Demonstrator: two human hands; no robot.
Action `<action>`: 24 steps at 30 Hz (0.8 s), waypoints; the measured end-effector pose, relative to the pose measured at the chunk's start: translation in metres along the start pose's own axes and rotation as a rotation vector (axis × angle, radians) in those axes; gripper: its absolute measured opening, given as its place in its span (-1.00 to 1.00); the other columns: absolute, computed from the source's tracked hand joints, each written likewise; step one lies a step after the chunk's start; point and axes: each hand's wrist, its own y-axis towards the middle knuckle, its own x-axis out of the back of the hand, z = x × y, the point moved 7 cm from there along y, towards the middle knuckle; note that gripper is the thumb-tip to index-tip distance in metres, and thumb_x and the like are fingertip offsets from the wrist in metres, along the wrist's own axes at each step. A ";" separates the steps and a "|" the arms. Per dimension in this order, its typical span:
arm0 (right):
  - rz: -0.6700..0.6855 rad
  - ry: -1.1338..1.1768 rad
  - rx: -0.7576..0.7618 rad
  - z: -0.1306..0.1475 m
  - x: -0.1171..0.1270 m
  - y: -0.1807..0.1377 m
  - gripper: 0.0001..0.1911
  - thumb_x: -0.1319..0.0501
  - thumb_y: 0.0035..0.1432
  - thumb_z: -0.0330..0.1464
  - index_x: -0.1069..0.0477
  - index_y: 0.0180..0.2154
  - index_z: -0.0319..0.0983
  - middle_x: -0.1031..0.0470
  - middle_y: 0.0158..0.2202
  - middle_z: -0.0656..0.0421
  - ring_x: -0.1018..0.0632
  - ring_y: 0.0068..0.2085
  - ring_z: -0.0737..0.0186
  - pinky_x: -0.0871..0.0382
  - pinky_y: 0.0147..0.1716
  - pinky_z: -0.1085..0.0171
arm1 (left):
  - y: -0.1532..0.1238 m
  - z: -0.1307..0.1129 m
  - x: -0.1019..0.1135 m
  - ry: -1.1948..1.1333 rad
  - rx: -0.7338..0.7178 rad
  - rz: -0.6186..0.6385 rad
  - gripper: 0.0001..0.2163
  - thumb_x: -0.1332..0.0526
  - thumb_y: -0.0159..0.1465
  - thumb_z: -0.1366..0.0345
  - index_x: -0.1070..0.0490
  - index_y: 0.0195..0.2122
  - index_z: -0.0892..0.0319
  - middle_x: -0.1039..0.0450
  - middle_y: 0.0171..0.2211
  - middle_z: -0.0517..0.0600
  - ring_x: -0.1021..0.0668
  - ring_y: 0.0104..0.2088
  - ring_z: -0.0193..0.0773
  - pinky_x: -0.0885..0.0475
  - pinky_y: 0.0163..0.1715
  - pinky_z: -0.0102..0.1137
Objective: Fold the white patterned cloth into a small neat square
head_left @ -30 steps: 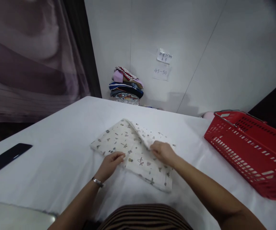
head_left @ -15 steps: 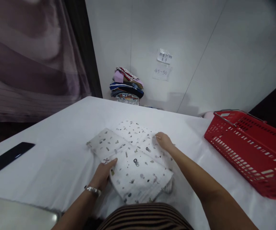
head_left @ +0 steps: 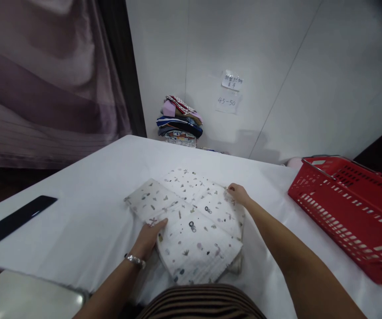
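The cloth (head_left: 197,230) lies on the table (head_left: 87,212), right of your left hand (head_left: 149,239), which grips its near-left edge, thumb uppermost, and left of your right hand (head_left: 238,194), which pinches its far-right edge, its creases slanting from far left to near right.

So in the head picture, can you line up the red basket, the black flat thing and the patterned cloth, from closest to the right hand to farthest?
From the right hand:
1. Patterned cloth: in front of the person, with the hand at its edge.
2. Red basket: off to the right.
3. Black flat thing: far over on the left.
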 end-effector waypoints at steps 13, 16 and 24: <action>0.752 0.838 0.225 0.117 -0.006 -0.173 -0.67 -0.21 0.11 -0.08 -0.31 -0.29 -0.22 -0.12 -0.62 0.39 -0.10 -0.58 0.47 0.04 -0.58 0.43 | 0.038 -0.054 0.040 0.265 -0.186 -0.234 -0.67 -0.23 0.03 0.09 -0.47 -0.26 0.21 -0.54 -0.16 0.08 -0.52 -0.10 -0.10 -0.39 -0.04 -0.26; 0.847 0.966 0.102 0.116 -0.025 -0.182 -0.60 -0.32 -0.02 -0.10 -0.35 -0.26 -0.23 -0.32 -0.54 0.34 -0.29 -0.53 0.45 -0.17 -0.51 0.42 | 0.039 -0.065 0.039 0.361 -0.230 -0.223 -0.65 -0.23 0.02 0.04 -0.47 -0.29 0.21 -0.55 -0.22 0.05 -0.53 -0.15 -0.09 -0.42 -0.13 -0.28; 0.942 0.930 0.011 0.090 -0.042 -0.177 -0.65 -0.37 -0.09 -0.14 -0.50 -0.39 -0.30 -0.49 -0.47 0.24 -0.46 -0.45 0.35 -0.36 -0.34 0.31 | 0.035 -0.105 0.025 0.647 -0.407 -0.198 -0.65 -0.15 0.08 -0.01 -0.49 -0.37 0.19 -0.56 -0.32 0.03 -0.55 -0.24 -0.10 -0.41 -0.22 -0.31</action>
